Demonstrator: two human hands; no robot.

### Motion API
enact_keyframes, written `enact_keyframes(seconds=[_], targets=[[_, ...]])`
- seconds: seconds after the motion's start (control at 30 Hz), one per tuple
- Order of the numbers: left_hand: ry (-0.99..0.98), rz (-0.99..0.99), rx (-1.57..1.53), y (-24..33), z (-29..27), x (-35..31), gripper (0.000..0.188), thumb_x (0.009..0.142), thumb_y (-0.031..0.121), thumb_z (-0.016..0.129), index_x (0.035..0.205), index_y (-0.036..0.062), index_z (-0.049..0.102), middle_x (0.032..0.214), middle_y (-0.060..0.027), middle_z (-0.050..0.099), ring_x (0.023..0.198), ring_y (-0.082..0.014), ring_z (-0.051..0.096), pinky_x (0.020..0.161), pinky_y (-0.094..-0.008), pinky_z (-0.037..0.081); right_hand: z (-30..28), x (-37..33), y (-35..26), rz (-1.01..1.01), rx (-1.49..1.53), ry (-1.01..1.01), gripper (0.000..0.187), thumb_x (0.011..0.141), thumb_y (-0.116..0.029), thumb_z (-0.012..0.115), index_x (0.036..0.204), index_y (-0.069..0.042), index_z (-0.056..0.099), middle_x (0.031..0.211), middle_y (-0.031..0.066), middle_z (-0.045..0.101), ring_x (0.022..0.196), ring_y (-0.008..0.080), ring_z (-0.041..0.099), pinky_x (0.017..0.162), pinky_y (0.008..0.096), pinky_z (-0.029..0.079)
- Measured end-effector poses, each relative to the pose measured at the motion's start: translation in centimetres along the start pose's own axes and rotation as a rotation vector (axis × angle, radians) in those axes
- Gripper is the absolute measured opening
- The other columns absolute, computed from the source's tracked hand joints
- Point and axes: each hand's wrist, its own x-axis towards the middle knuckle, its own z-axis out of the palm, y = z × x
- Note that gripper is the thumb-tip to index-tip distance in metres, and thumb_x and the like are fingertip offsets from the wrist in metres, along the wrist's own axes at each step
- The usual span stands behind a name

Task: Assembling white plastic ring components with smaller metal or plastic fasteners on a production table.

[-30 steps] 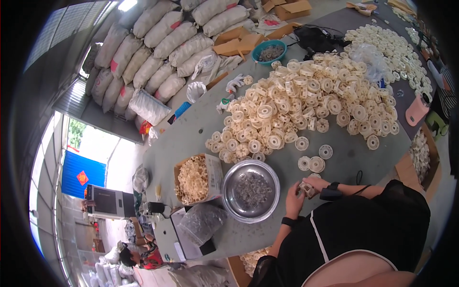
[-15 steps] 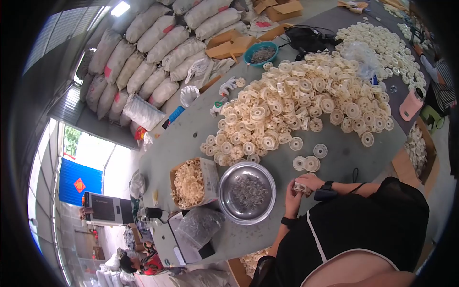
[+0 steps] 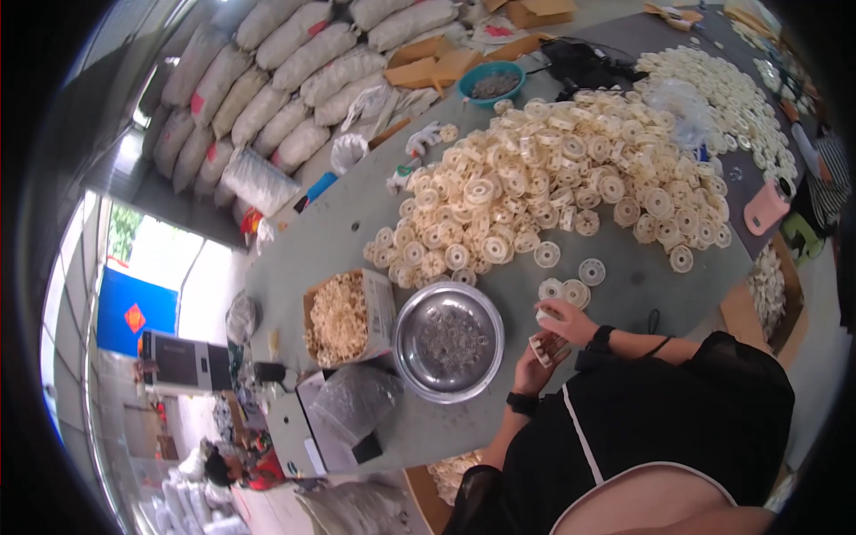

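Note:
My left hand (image 3: pixel 528 374) grips a cream plastic wheel-shaped part (image 3: pixel 539 351), held on edge just above the table's near side. Right beside it, my right hand (image 3: pixel 575 325) has its fingers bent round a small pale plastic piece (image 3: pixel 543 314), mostly covered by the fingertips. Beyond the right hand lie a few loose cream discs (image 3: pixel 576 294). To the left stands a shiny metal bowl (image 3: pixel 406 374) holding many small clear or metallic bits, too small to name. A large heap of cream wheel-shaped parts (image 3: pixel 499 183) spreads behind.
An open carton (image 3: pixel 379 308) of small cream pieces stands left of the bowl, beside a clear plastic bag (image 3: pixel 357 406). A teal basin (image 3: pixel 492 100) sits past the heap. A pink bottle (image 3: pixel 767 207) is at the right, near another person's arm (image 3: pixel 802 134). Stacked sacks (image 3: pixel 316 62) line the wall.
My hands, together on one part before, are now slightly apart. The right hand has moved up and away with a pale piece; the left keeps the wheel-shaped part, now tilted. The view has shifted slightly.

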Motion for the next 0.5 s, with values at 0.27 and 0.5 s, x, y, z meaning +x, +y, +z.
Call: enact_keyframes(seconds=[0.27, 0.5], targets=[[0.282, 0.297, -0.21, 3.8, -4.8, -0.9, 0.02, 0.076, 0.019, 0.045, 0.09, 0.0073, 0.053, 0.092, -0.0079, 0.055, 0.086, -0.0219, 0.051, 0.073, -0.032, 0.042, 0.0, -0.1, 3.5, 0.573, 0.578, 0.059, 0.033, 0.086, -0.031, 0.045, 0.108, -0.006, 0.051, 0.086, 0.0029, 0.055, 0.065, 0.0142, 0.058, 0.05, 0.025, 0.047], [0.307, 0.833, -0.148, 17.1, -8.1, -6.0, 0.026, 0.08, 0.025, 0.038, 0.08, 0.0051, 0.054, 0.087, -0.0087, 0.059, 0.088, -0.0245, 0.054, 0.071, -0.0346, 0.044, 0.3, -0.2, 4.6, 0.653, 0.515, 0.085, 0.034, 0.086, -0.034, 0.046, 0.106, -0.007, 0.051, 0.084, 0.0019, 0.056, 0.067, 0.0128, 0.058, 0.052, 0.0256, 0.047]])
